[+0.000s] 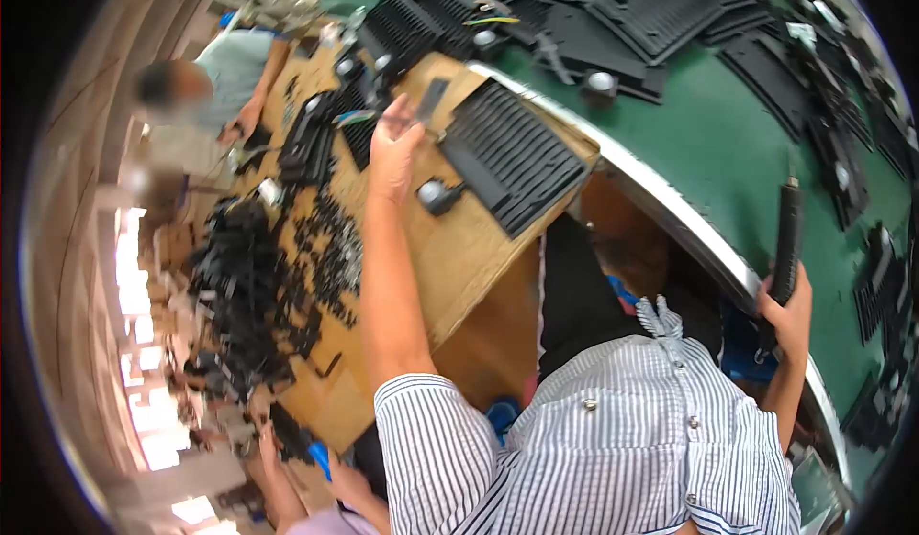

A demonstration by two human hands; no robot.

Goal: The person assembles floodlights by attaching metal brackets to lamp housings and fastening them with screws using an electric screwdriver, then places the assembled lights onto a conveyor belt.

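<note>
My left hand [397,147] is over the cardboard-topped table, its fingers pinched near a small grey flat piece [432,100]; what lies between the fingertips is too blurred to tell. Just right of it lies a black ribbed plastic panel [522,157]. A small black part with a round silver top [436,195] rests below that hand. At the right, my right hand [791,313] is wrapped round a black electric screwdriver [788,238], whose thin bit points up, over the edge of the green surface.
More black panels [651,9] are piled on the green conveyor [699,143], which has a metal edge. Many small black parts [244,286] cover the table at left. A co-worker [235,76] works at upper left; another person's hands [349,487] hold a blue-handled tool below.
</note>
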